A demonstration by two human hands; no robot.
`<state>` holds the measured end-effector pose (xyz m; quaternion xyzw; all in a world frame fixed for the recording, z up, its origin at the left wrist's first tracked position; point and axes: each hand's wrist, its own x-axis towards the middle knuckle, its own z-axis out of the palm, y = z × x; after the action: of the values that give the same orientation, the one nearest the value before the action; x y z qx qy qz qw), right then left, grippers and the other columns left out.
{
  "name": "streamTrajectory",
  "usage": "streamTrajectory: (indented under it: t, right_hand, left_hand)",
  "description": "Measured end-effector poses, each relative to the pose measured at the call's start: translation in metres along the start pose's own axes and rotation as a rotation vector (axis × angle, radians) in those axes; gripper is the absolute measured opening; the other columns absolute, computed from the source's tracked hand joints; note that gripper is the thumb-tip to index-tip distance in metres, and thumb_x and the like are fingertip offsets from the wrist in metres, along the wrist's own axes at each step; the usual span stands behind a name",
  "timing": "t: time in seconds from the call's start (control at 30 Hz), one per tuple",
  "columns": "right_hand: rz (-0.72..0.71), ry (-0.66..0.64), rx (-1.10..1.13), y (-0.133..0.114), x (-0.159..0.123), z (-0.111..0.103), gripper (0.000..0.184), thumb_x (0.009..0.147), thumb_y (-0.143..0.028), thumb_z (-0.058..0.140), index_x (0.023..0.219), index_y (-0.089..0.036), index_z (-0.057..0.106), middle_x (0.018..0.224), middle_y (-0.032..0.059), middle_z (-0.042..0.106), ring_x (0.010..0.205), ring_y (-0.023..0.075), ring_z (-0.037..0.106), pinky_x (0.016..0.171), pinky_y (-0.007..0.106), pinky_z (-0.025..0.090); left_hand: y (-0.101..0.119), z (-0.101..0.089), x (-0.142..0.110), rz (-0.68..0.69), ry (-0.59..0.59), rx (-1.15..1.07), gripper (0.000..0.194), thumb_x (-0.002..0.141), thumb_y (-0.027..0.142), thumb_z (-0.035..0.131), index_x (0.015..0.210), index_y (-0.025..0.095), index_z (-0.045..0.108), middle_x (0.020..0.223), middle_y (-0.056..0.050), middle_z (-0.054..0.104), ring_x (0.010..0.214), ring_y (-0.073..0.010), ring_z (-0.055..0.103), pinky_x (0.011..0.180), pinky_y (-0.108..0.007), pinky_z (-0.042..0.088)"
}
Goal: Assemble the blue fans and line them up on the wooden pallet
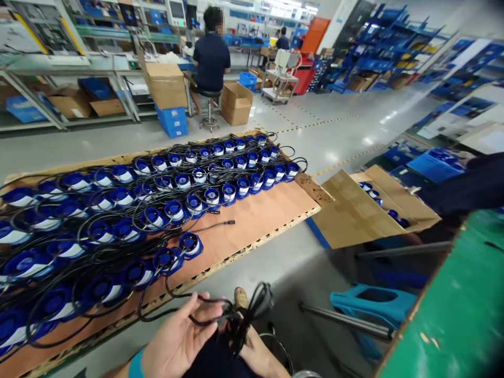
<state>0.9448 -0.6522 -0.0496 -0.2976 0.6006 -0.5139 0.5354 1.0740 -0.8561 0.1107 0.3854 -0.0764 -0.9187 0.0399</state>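
Note:
My left hand (177,336), with a teal band at the wrist, has its fingers curled around a black cable (157,315) that runs from the board. In my right hand (255,354) is a looped bundle of black cable (255,310), partly hiding the fingers. Rows of round blue fan-like units (191,245) with white labels and black cables cover much of a brown-papered board (252,226). One loose cable end with a connector (229,222) lies on the bare paper.
At right are an open cardboard box (346,210) with blue parts inside, a blue plastic stool (374,302) and a green-topped table (452,304). A person (212,58) sits at a far workbench, near cardboard boxes (236,102) and blue crates (173,121).

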Motion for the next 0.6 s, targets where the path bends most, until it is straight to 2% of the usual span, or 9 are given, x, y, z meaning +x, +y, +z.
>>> streamTrajectory:
  t: [0.03, 0.1, 0.17, 0.2, 0.27, 0.3, 0.37, 0.47, 0.6]
  right_hand:
    - [0.000, -0.045, 0.100, -0.017, -0.005, -0.002, 0.057, 0.083, -0.061, 0.068, 0.127, -0.025, 0.059, 0.107, 0.0080, 0.069, 0.107, 0.0300, 0.064, 0.101, 0.049, 0.046]
    - [-0.011, -0.081, 0.164, -0.060, -0.008, -0.015, 0.056, 0.087, -0.062, 0.063, 0.128, -0.024, 0.055, 0.088, 0.0016, 0.066, 0.075, 0.0199, 0.065, 0.083, 0.042, 0.054]
    - [-0.053, -0.061, 0.024, -0.116, 0.000, -0.034, 0.049, 0.093, -0.058, 0.057, 0.128, -0.024, 0.054, 0.091, 0.0005, 0.064, 0.062, 0.0131, 0.058, 0.073, 0.035, 0.054]
    - [-0.115, -0.015, -0.122, -0.147, 0.009, -0.045, 0.045, 0.095, -0.054, 0.058, 0.129, -0.025, 0.054, 0.099, 0.0021, 0.064, 0.067, 0.0129, 0.059, 0.075, 0.033, 0.054]
    - [-0.291, -0.023, -0.384, -0.210, 0.038, -0.063, 0.052, 0.095, -0.048, 0.060, 0.140, -0.025, 0.047, 0.112, 0.0053, 0.065, 0.094, 0.0182, 0.062, 0.090, 0.036, 0.051]
    - [-0.365, -0.081, -0.463, -0.238, 0.057, -0.069, 0.053, 0.096, -0.047, 0.060, 0.142, -0.025, 0.045, 0.119, 0.0065, 0.064, 0.105, 0.0200, 0.061, 0.096, 0.037, 0.049]
    - [-0.463, -0.209, -0.568, -0.280, 0.102, -0.074, 0.044, 0.098, -0.046, 0.057, 0.135, -0.025, 0.054, 0.127, 0.0069, 0.063, 0.114, 0.0206, 0.059, 0.103, 0.038, 0.046]
    - [-0.451, -0.307, -0.625, -0.298, 0.173, -0.073, 0.040, 0.098, -0.049, 0.054, 0.126, -0.021, 0.062, 0.113, 0.0062, 0.069, 0.106, 0.0203, 0.064, 0.097, 0.037, 0.050]
    - [-0.302, -0.279, -0.797, -0.269, 0.240, -0.070, 0.034, 0.100, -0.042, 0.049, 0.120, -0.020, 0.065, 0.101, 0.0043, 0.073, 0.086, 0.0176, 0.069, 0.080, 0.032, 0.055]
  left_hand:
    - [0.013, 0.004, -0.011, 0.071, -0.005, -0.051, 0.023, 0.101, 0.027, 0.048, 0.115, 0.014, 0.062, 0.119, -0.019, 0.073, 0.103, -0.0249, 0.074, 0.084, -0.033, 0.064]
    - [0.044, 0.006, -0.030, 0.247, -0.030, -0.148, 0.034, 0.104, 0.026, 0.038, 0.127, 0.015, 0.060, 0.124, -0.019, 0.071, 0.112, -0.0268, 0.070, 0.088, -0.036, 0.063]
    - [0.075, 0.002, -0.046, 0.417, -0.098, -0.242, 0.042, 0.105, 0.031, 0.034, 0.141, 0.018, 0.052, 0.132, -0.020, 0.066, 0.121, -0.0285, 0.064, 0.094, -0.040, 0.061]
    - [0.089, -0.002, -0.053, 0.486, -0.149, -0.280, 0.046, 0.105, 0.034, 0.035, 0.147, 0.019, 0.045, 0.137, -0.020, 0.063, 0.124, -0.0290, 0.061, 0.096, -0.041, 0.060]
    - [0.113, -0.011, -0.064, 0.575, -0.235, -0.327, 0.054, 0.104, 0.038, 0.038, 0.155, 0.020, 0.033, 0.140, -0.021, 0.059, 0.127, -0.0292, 0.059, 0.097, -0.040, 0.059]
    - [0.123, -0.016, -0.067, 0.602, -0.251, -0.342, 0.057, 0.104, 0.038, 0.040, 0.157, 0.018, 0.029, 0.139, -0.022, 0.059, 0.126, -0.0289, 0.060, 0.096, -0.039, 0.059]
    - [0.139, -0.025, -0.067, 0.624, -0.220, -0.380, 0.061, 0.103, 0.038, 0.041, 0.158, 0.014, 0.024, 0.134, -0.024, 0.063, 0.120, -0.0282, 0.064, 0.093, -0.037, 0.061]
    - [0.161, -0.033, -0.051, 0.611, -0.073, -0.439, 0.064, 0.104, 0.039, 0.036, 0.157, 0.006, 0.022, 0.128, -0.028, 0.065, 0.114, -0.0292, 0.069, 0.085, -0.038, 0.065]
    - [0.181, -0.037, -0.021, 0.564, 0.146, -0.387, 0.063, 0.103, 0.038, 0.034, 0.153, 0.000, 0.026, 0.137, -0.033, 0.056, 0.118, -0.0324, 0.066, 0.072, -0.040, 0.067]
